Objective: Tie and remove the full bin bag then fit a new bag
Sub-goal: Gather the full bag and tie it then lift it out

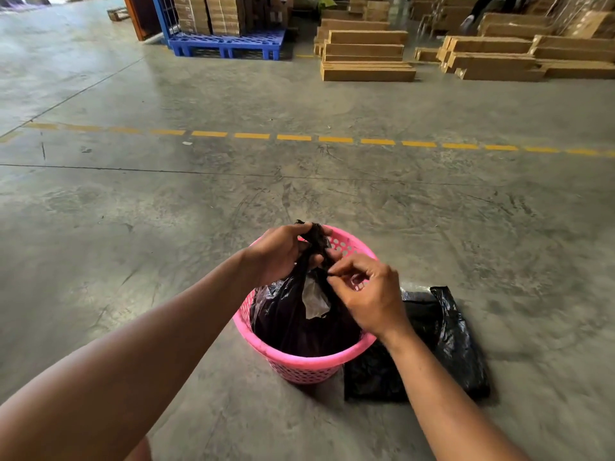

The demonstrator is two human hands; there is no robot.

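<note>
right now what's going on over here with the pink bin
A person is tying off the full black bin bag, which sits inside the pink basket bin on the concrete floor. The left hand holds the gathered neck of the bag up, while the right hand pinches plastic just below it. No finished knot shows. A flat stack of black bags lies on the floor beside the bin.

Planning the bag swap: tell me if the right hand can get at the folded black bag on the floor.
Probably yes: the folded black bag lies uncovered on the floor right of the pink basket, just below the right hand, though its fingers are busy with the full bag's neck.
</note>
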